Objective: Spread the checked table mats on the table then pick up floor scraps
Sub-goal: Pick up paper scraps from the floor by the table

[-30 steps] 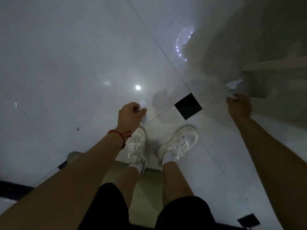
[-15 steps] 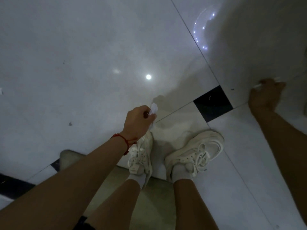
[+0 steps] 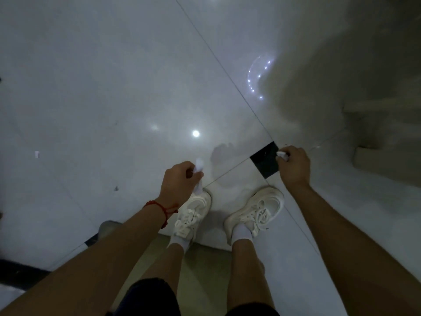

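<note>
White scrap [image 3: 199, 166] half hidden in left hand [image 3: 180, 181], right hand [image 3: 295, 165] gripping another

Dim, hazy view; ceiling lights glare off glossy floor [image 3: 114, 87]; edges curve.

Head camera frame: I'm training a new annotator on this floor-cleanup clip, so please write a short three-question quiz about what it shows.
1. True or false: the left hand holds a white paper scrap.
2. What does the right hand pinch? A) a checked mat B) a small white scrap C) nothing
3. Fill in: a loose white scrap still lies on the floor, far to the person's ____.

Key: 1 true; 2 B; 3 left.
</note>
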Action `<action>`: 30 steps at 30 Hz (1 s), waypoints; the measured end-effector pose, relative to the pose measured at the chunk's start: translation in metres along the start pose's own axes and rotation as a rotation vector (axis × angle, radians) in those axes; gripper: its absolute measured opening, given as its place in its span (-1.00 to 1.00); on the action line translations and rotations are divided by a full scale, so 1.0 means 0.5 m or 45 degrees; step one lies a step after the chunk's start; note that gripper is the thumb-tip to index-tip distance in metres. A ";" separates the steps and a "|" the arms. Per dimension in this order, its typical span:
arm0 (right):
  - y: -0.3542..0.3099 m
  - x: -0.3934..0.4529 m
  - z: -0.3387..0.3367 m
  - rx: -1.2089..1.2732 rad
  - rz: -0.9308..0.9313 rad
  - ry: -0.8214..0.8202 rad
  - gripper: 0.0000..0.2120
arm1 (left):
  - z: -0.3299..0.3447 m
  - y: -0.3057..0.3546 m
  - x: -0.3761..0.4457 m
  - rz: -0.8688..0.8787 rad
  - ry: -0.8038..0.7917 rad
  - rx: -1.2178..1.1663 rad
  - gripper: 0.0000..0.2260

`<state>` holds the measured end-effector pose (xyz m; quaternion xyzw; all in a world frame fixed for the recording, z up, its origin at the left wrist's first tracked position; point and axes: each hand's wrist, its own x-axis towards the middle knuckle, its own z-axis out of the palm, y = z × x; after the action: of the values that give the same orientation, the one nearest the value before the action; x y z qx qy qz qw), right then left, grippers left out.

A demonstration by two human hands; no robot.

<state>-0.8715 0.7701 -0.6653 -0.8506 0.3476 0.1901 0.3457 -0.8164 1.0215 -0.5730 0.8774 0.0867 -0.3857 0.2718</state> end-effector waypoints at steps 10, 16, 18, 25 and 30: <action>-0.142 -0.301 -0.186 0.339 0.188 0.171 -0.85 | -0.206 0.118 -0.226 0.207 0.009 0.029 -0.61; -0.216 -0.519 -0.344 0.615 0.339 0.435 -0.87 | -0.311 0.181 -0.380 0.296 -0.078 0.086 -0.62; -0.245 -0.592 -0.393 0.734 0.407 0.493 -0.87 | -0.339 0.209 -0.429 0.341 -0.105 0.091 -0.68; -0.244 -0.833 -0.487 1.055 0.744 0.692 -0.87 | -0.377 0.301 -0.593 0.537 -0.170 0.189 -0.80; -0.163 -0.989 -0.524 1.260 0.955 0.875 -0.93 | -0.325 0.347 -0.701 0.630 -0.284 0.328 -0.76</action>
<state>-1.1303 0.8510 -0.1688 -0.4285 0.7522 -0.1630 0.4734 -0.8924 0.9849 -0.1581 0.8514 -0.2097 -0.4094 0.2520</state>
